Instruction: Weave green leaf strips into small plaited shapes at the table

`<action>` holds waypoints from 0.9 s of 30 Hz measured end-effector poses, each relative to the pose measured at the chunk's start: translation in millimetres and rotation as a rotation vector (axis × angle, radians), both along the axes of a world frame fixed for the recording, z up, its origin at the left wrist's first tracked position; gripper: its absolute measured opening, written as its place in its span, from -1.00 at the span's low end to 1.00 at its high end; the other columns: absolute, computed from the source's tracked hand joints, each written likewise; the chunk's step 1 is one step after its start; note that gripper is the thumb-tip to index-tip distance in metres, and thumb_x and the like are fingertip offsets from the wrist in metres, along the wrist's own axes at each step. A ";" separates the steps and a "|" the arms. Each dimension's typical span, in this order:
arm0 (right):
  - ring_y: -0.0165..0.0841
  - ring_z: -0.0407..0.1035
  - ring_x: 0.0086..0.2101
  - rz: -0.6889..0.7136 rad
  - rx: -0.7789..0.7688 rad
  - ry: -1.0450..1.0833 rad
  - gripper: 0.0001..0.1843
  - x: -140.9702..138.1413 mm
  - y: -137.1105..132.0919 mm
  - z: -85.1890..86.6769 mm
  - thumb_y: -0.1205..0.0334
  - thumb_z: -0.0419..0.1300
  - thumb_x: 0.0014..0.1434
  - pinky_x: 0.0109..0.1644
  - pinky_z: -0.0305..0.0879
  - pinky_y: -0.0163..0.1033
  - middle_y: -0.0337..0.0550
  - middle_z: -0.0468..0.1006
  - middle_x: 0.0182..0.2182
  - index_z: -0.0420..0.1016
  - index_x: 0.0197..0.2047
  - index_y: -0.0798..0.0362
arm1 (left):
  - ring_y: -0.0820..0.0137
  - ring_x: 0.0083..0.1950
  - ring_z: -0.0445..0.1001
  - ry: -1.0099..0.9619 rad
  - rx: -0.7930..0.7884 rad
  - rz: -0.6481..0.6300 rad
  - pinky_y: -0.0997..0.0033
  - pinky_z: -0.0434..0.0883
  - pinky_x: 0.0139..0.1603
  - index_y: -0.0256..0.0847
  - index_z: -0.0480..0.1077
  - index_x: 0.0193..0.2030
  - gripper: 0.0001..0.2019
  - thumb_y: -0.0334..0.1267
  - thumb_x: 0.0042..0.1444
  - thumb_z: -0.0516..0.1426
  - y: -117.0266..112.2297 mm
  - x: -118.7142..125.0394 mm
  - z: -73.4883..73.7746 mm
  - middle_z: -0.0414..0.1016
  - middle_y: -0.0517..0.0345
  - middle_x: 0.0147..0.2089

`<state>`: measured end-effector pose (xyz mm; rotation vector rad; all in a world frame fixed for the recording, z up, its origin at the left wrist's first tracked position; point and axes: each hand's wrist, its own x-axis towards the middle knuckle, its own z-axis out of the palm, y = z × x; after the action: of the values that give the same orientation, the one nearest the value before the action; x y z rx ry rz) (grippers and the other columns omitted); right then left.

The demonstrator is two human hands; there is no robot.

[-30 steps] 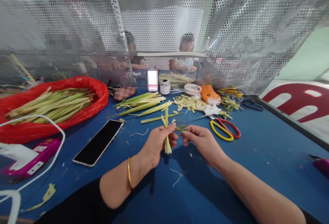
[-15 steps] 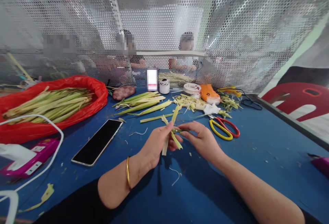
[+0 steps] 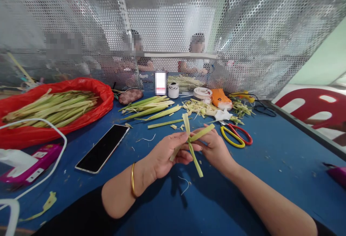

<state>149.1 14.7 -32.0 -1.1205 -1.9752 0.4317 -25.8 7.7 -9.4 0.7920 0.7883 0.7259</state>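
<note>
Both of my hands meet above the blue table (image 3: 270, 164) and pinch crossed green leaf strips (image 3: 192, 139). My left hand (image 3: 167, 154), with a gold bangle on the wrist, is closed around the lower part of the strips. My right hand (image 3: 214, 147) grips them from the right side, fingers pressed together. The strips stick out up, right and downward in an X shape. Red and yellow scissors (image 3: 235, 135) lie just right of my right hand.
A red bag (image 3: 105, 100) of leaf stalks lies at left, a phone (image 3: 103, 148) in front of it. More stalks (image 3: 151, 108), trimmings, tape rolls, an orange tool (image 3: 221, 100) and a purse sit behind. A perforated metal screen (image 3: 243, 37) stands at the back, people beyond it.
The strips were upright and close together a second ago; now they are crossed and spread, one pointing down. Both hands have shifted slightly nearer to me.
</note>
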 end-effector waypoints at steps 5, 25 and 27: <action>-0.26 0.45 -0.26 -0.009 0.021 -0.097 -0.75 1.5 1.9 -3.3 0.17 0.12 0.25 0.22 -0.05 0.08 -0.19 0.62 -0.35 0.61 -0.38 -0.12 | 0.59 -0.59 0.42 0.035 0.069 0.054 0.63 0.32 -0.53 -0.25 0.47 -0.14 -0.79 -0.24 0.08 0.22 -2.2 1.4 -3.0 0.62 0.00 -0.32; -0.34 0.38 -0.39 0.020 -0.471 0.577 -0.76 1.3 -2.6 6.4 0.04 0.27 0.05 -0.22 0.31 -0.20 -0.18 0.55 -0.47 0.62 -0.41 0.04 | 0.40 -0.43 0.56 0.155 0.036 -0.107 0.46 0.42 -0.35 -0.27 0.47 -0.16 -0.63 0.00 0.05 0.22 -4.8 -0.4 4.7 0.61 -0.08 -0.26; -0.35 0.35 -0.44 0.005 -0.494 0.557 -0.75 -2.7 -3.7 5.6 0.04 0.27 0.02 -0.29 0.30 -0.21 -0.19 0.52 -0.51 0.62 -0.45 0.05 | 0.41 -0.47 0.54 0.210 0.019 -0.104 0.46 0.41 -0.37 -0.28 0.49 -0.22 -0.64 0.00 -0.01 0.26 -6.3 0.9 2.1 0.61 -0.03 -0.34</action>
<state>146.3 11.0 -26.4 -1.1269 -1.4104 1.1453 -24.8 1.3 -7.3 0.9300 0.9230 0.5642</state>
